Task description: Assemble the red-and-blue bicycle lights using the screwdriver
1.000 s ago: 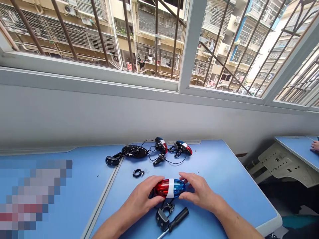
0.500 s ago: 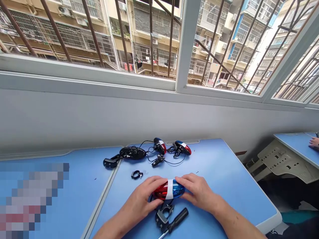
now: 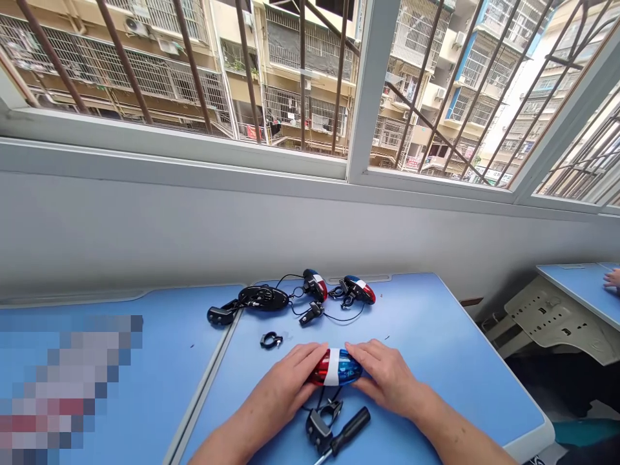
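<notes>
Between both hands, just over the blue desk, is a bicycle siren light with a red end, a white middle band and a blue end. My left hand grips the red end, thumb below and fingers on top. The blue end is held by my right hand in the same way. Thin black cables run from the light down to a black handlebar clamp with a switch box. Against that clamp lies a screwdriver with a black handle. The light's underside is hidden.
Toward the back lie two more siren lights, a black oval part with coiled cable and a small black switch. A black ring clamp is nearer. At far right, another person's hand rests at a second desk.
The view has shifted slightly, moving everything a little to the right. My left hand covers a bit more of the red end; both hands stay on the light.
</notes>
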A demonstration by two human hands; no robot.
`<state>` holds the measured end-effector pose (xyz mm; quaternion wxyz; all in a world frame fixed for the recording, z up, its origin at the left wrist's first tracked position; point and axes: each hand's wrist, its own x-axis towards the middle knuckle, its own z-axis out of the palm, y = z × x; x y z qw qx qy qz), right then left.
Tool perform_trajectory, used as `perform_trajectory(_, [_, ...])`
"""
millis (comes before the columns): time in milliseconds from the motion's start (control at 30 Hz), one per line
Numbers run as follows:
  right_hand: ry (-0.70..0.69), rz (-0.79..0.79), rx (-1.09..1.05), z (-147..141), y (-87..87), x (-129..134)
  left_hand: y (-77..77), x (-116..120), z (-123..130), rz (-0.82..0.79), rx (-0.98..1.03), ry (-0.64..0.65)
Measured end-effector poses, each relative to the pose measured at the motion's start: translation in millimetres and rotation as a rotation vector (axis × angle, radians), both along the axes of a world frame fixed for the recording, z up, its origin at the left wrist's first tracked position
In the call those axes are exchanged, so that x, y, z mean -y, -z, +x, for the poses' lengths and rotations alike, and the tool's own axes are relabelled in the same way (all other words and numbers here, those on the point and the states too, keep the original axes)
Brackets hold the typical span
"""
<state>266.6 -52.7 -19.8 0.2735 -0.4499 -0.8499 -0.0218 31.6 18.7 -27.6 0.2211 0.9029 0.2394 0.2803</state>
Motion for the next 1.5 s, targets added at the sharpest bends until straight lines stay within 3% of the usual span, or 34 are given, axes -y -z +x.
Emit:
perform_trajectory(133, [0.05,0.002,-0.03,0,2.1,-1,0.2,-1,0,-0.032,0.007,0.029])
perform_trajectory(600, [0.006,0.105,-0.136,3,7.7,-7,6.2,-3,-3,-0.064,0.049,0.053])
perform_trajectory(933, [-0.032,0.082,-0.182,6,10.0,-8,-0.4,-1,-2,-0.125,0.045,0.047])
perform_trajectory(1233, [-0.12,0.029,-0.291,8,9.0,-10,-17.8,-2,-4,-0.263,0.015,0.063])
perform_trajectory(1500, [-0.142,0.064,-0.237,8,2.8,-8,-16.3,-5,-6,-0.311,-0.014,0.058])
